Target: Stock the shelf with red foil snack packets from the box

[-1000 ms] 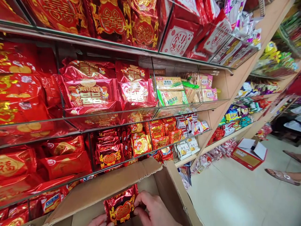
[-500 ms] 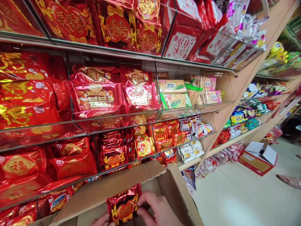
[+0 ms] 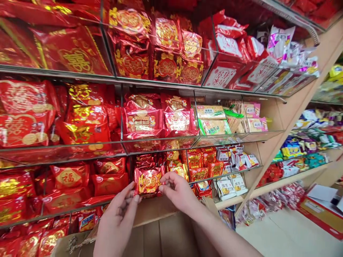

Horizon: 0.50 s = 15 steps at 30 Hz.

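Observation:
Between my two hands is a small red foil snack packet [image 3: 149, 180] with gold double-happiness print, held upright at the front of the lower shelf. The fingers of my left hand [image 3: 118, 217] pinch its left edge. My right hand [image 3: 178, 191] grips its right edge with thumb and fingers. Behind the packet lies a stack of dark red packets [image 3: 144, 159], partly hidden by it. Below my hands stands an open cardboard box [image 3: 150, 235]; its inside shows bare brown walls, and my forearms cover part of it.
Glass-fronted shelves hold red snack bags [image 3: 70, 176] to the left and white cracker packets [image 3: 227, 187] to the right. A wooden side panel [image 3: 270, 157] ends the unit. A red and white carton [image 3: 321, 210] sits on the pale floor at far right.
Both hands have lifted the red packet up out of the cardboard box to the lower shelf's compartment. The view has shifted left, so the shelves appear farther right and lower.

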Available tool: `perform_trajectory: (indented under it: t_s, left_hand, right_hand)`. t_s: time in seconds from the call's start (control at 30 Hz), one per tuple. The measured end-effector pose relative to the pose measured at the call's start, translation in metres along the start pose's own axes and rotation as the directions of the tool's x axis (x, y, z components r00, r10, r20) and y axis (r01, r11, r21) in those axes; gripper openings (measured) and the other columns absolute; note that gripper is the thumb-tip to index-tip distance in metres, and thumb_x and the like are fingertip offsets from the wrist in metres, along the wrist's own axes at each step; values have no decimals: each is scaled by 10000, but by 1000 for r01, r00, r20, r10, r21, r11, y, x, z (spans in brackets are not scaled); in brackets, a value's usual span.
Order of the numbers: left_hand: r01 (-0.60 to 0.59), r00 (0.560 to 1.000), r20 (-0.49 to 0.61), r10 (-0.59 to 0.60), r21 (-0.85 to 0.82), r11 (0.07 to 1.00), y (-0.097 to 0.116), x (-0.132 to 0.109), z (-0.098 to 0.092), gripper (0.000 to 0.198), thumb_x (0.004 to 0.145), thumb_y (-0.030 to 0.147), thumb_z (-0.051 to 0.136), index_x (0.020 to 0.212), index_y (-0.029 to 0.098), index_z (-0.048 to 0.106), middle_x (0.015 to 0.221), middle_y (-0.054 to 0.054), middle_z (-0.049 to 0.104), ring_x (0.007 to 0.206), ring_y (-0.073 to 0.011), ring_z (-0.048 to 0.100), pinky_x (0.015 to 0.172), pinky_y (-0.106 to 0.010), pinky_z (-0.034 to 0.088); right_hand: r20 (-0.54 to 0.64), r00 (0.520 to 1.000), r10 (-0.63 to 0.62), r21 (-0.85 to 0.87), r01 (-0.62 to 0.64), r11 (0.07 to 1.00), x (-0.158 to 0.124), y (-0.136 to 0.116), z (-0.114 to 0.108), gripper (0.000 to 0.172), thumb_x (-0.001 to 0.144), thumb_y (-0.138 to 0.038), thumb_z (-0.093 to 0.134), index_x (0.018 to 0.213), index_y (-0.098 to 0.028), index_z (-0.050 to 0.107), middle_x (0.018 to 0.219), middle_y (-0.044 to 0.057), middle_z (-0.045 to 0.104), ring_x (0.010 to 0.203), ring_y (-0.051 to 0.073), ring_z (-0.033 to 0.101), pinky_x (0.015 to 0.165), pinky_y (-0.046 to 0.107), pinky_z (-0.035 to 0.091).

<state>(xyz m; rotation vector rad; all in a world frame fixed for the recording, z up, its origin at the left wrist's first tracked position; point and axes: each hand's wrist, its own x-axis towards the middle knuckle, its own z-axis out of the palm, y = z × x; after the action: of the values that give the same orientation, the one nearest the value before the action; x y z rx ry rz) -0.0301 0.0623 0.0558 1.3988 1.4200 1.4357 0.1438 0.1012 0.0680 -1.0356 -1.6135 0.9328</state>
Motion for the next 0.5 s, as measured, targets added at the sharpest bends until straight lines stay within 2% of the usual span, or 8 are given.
perform_trajectory:
  t_s: [0.13,0.2,0.33,0.43,0.5]
  left_hand:
    - [-102,994,-32,105,105,989,-6,9,0,284,730,373,569,950,193,583,880,-51,645,824,-186,612,803,-318,477]
    - [-119,992,-34,124,132,984,-12,7,2,270,738,368,553,943,196,584,899,-54,644,833,-191,610,801,-336,476]
    - [-143,988,-31,148,128,981,-19,-11,8,263,765,337,519,999,221,551,982,-46,613,863,-167,597,797,-305,476]
    - [-222,975,56,215,191,956,-22,-32,11,199,781,293,512,960,234,577,931,-28,625,780,-133,612,704,-229,502]
    - [-316,947,138,291,225,922,-31,-46,13,172,775,257,531,933,253,600,861,-6,646,732,-114,627,648,-172,507]
  right_hand:
    - [30,997,-76,-109,79,991,5,4,2,72,712,-157,508,771,-177,546,634,-37,512,581,97,470,572,211,390]
    - [25,995,-95,-167,98,981,8,7,0,64,712,-162,512,741,-174,569,598,-40,520,547,97,469,546,208,389]
    - [-98,989,-115,-202,93,975,32,13,-3,95,730,-184,507,763,-155,592,655,-4,598,568,115,526,546,217,425]
    - [-191,971,-144,-268,89,959,53,11,4,139,762,-177,481,806,-142,608,758,30,645,652,129,572,628,235,452]
    - [-218,957,-189,-335,109,936,64,8,13,159,781,-172,476,831,-155,626,828,30,666,736,129,595,710,236,450]
